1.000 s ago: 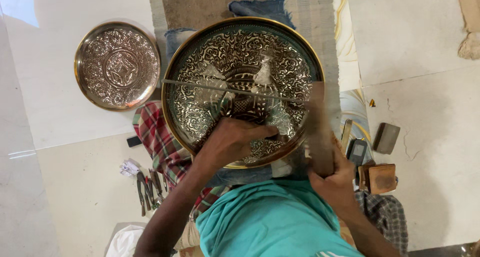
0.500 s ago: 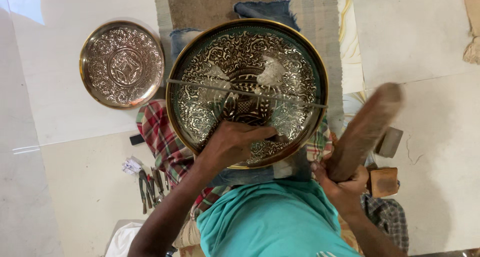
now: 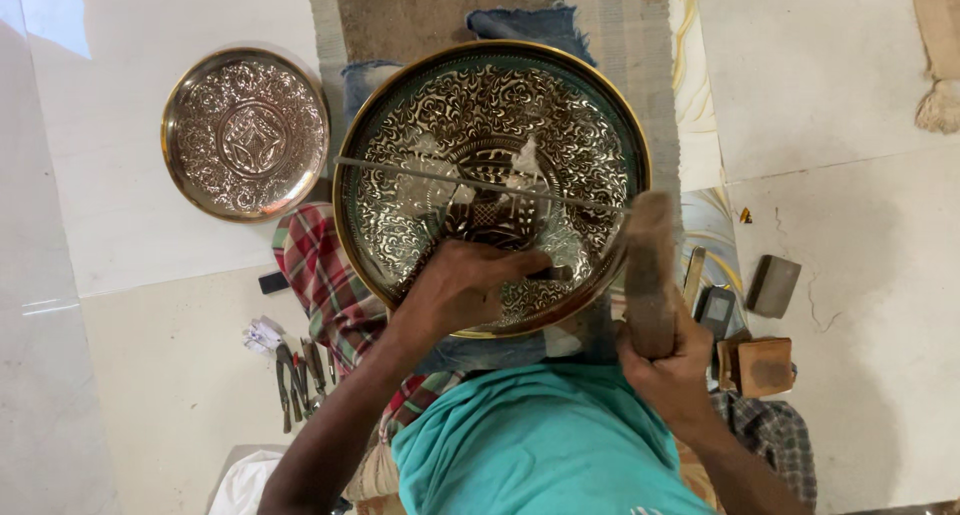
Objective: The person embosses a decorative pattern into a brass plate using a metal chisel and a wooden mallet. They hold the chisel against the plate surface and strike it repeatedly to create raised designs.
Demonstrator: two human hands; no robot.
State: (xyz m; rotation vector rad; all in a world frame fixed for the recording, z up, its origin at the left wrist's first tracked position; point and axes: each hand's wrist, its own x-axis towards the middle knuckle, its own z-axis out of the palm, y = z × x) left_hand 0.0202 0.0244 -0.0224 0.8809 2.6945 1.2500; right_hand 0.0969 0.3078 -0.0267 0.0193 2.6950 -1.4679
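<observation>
Head view: two engraved trays (image 3: 245,133); left grip (image 3: 465,290) pinches one punch (image 3: 550,273), right grip (image 3: 672,360) clasps one mallet (image 3: 650,270).

Two engraved metal plates (image 3: 492,180) (image 3: 246,133), one wooden mallet (image 3: 650,275), two wooden blocks (image 3: 765,365) (image 3: 774,285)

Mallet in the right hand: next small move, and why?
Probably swing the mallet down onto the punch. The right hand holds it raised and motion-blurred beside the big plate, while the left hand steadies the punch on the engraving.
</observation>
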